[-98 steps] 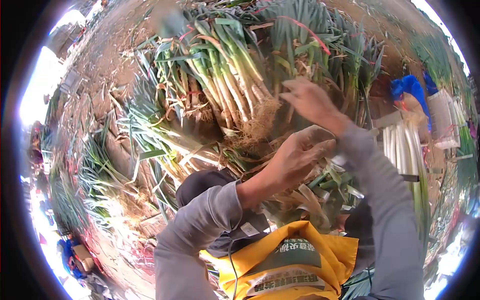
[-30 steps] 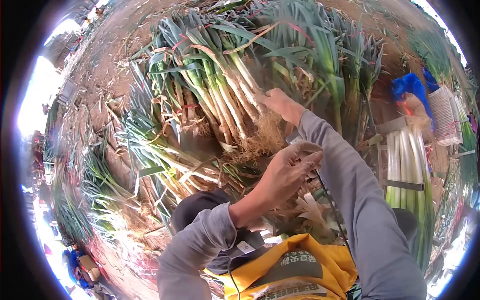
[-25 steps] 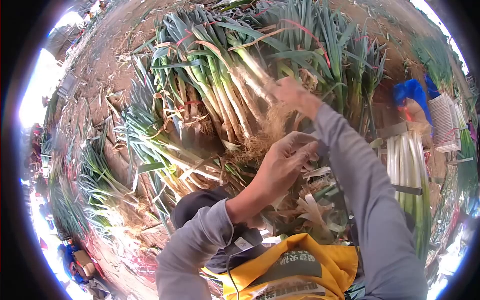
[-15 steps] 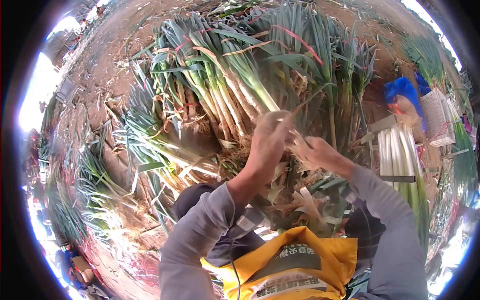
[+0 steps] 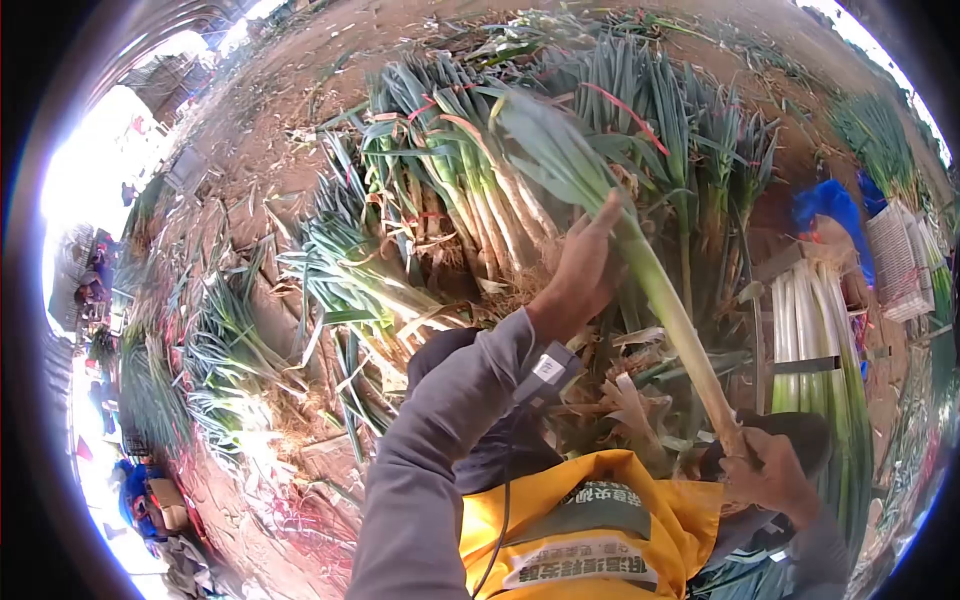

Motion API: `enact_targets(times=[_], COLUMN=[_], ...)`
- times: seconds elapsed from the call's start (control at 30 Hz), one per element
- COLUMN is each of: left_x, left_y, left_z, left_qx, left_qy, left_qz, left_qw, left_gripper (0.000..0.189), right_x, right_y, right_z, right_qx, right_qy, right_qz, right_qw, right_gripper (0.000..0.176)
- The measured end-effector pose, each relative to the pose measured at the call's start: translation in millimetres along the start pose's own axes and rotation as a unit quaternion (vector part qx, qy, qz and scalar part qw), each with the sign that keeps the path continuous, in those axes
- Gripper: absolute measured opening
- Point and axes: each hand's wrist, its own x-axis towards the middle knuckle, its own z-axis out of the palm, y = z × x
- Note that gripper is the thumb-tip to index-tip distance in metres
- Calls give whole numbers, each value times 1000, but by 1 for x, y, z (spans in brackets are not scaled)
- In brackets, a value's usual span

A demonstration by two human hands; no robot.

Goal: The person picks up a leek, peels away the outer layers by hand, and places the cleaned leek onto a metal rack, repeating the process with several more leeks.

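While right hand [image 5: 770, 478] clamps leek [image 5: 662, 292] root end, left hand [image 5: 580, 270] raised, wrapped round stalk.

A single long leek [image 5: 664, 300] slants across the middle, its pale root end at 5 o'clock and broad green leaves fanning toward 11 o'clock. The stalk is straight and whitish-green, gripped mid-stalk and at the base.

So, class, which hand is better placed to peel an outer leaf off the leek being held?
Probably the left hand: it lies against the leek where the leaves begin. The right hand has its grip closed on the root end, steadying it.
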Motion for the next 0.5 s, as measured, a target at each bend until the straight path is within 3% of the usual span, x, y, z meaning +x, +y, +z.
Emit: enact_targets(times=[0.07, 0.13, 0.17, 0.23, 0.3, 0.33, 0.4, 0.43, 0.5], left_x=[-2, -3, -3, -5, -12, -12, -5, 4, 6], left_y=[1, 6, 9, 18, 30, 29, 29, 26, 29], left_z=[20, 31, 37, 51, 58, 54, 52, 45, 31], left_qx=[6, 8, 7, 5, 17, 17, 34, 36, 36], left_qy=[-38, -74, -80, -91, -128, -126, -160, -178, -141], left_qz=[39, 77, 90, 105, 147, 139, 192, 201, 177], left_qw=[998, 994, 993, 990, 981, 982, 968, 963, 973], left_gripper=[38, 37, 35, 34, 26, 26, 25, 23, 24], right_x=[8, 23, 36, 68, 105, 129, 177, 196, 234], right_y=[19, 39, 50, 50, 20, 7, -42, -70, -91], right_z=[15, 28, 33, 40, 39, 37, 17, 15, 4], right_qx=[7, -171, -186, -143, -126, -7, 24, 132, 204], right_qy=[31, 67, 55, 74, 156, 168, 206, 218, 195], right_qz=[15, -97, -103, -187, -275, -250, -311, -269, -279], right_qw=[999, 978, 975, 969, 940, 953, 927, 929, 918], right_gripper=[30, 39, 42, 41, 40, 41, 36, 35, 32])
